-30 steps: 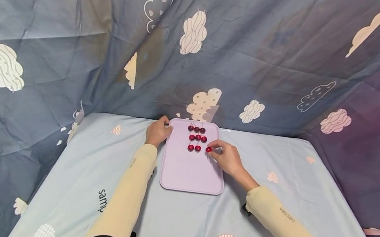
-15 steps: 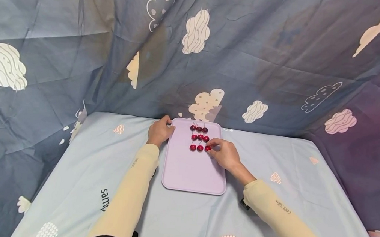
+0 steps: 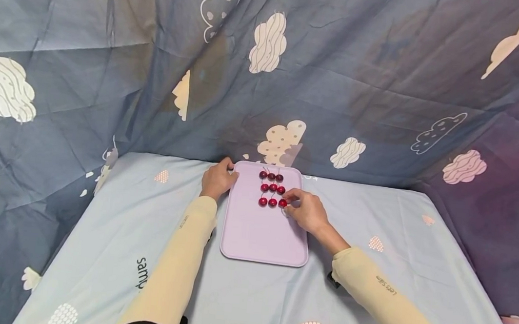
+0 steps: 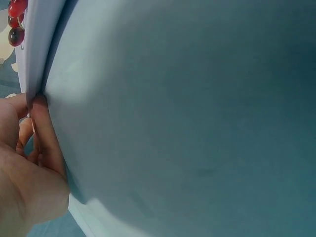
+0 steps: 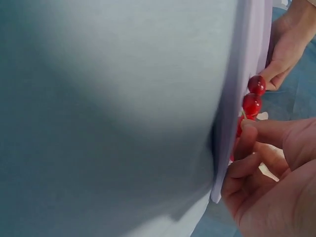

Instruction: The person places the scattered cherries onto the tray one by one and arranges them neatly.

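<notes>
A pale purple tray [image 3: 264, 239] lies on the cloth, with red cherries [image 3: 273, 188] set out in three rows on its upper half. At its upper left edge my left hand [image 3: 217, 180] grips the rim, thumb on top, as the left wrist view also shows. My right hand [image 3: 308, 211] reaches over the tray's right edge. Its thumb and index finger pinch a cherry [image 3: 282, 203] at the right end of the nearest row. In the right wrist view, my fingers partly hide this cherry [image 5: 239, 127], and two more cherries sit beyond it.
A light blue patterned cloth [image 3: 247, 305] covers the table around the tray. Dark blue fabric with cloud prints [image 3: 329, 101] hangs close behind the tray's far edge and along both sides.
My right hand has brought its cherry left, into line beside the other two of the nearest row. My left hand has kept its grip on the tray rim.
</notes>
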Motion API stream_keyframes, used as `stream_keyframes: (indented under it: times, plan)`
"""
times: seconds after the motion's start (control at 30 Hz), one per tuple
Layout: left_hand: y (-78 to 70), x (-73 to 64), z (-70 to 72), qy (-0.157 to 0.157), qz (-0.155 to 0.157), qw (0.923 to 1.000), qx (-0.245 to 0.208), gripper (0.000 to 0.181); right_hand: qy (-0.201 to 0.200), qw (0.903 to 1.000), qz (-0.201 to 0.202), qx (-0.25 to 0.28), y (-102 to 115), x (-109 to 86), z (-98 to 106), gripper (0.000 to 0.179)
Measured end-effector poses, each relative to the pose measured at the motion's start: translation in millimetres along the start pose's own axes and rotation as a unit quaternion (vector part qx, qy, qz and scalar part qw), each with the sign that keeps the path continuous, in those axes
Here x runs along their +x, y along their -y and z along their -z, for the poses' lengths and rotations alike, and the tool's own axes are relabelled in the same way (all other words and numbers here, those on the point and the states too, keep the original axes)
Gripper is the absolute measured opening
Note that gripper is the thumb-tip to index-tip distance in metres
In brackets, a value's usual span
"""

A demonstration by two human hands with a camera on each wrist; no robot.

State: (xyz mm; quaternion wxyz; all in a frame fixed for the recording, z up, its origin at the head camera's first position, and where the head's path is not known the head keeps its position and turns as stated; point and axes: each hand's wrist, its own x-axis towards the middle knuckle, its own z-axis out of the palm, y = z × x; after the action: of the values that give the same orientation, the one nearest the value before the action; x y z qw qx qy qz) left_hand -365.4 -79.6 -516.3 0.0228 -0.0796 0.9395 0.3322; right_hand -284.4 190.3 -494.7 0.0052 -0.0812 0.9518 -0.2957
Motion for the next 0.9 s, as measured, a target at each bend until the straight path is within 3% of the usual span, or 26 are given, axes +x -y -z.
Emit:
stream_keyframes:
  times: [0.17, 0.33, 0.47, 0.63, 0.9]
  plan:
    - [-2.8, 1.0, 0.7, 0.002, -0.003, 1.0, 0.001, 0.024, -0.011, 0.9998, -0.007, -0.015, 0.8, 1.4, 1.5, 0.033]
    - [-4.4, 0.9, 0.6, 0.004, -0.003, 1.0, 0.004, 0.024, -0.035, 0.9983, -0.022, -0.041, 2.5, 2.5, 1.2, 0.021]
    - [-4.9, 1.3, 0.5, 0.005, -0.003, 1.0, 0.004, 0.024, -0.05, 0.996, -0.044, -0.06, 4.4, 4.8, 0.7, 0.031]
    - [-4.9, 0.5, 0.9, 0.012, -0.002, 0.9999, 0.001, 0.025, -0.041, 0.9945, -0.064, -0.073, 6.0, 8.6, -2.2, 0.04]
    - [-0.6, -0.3, 1.3, 0.009, 0.005, 0.9999, 0.006, 0.025, -0.027, 0.9957, -0.057, -0.068, 8.3, 10.6, -5.9, 0.03]
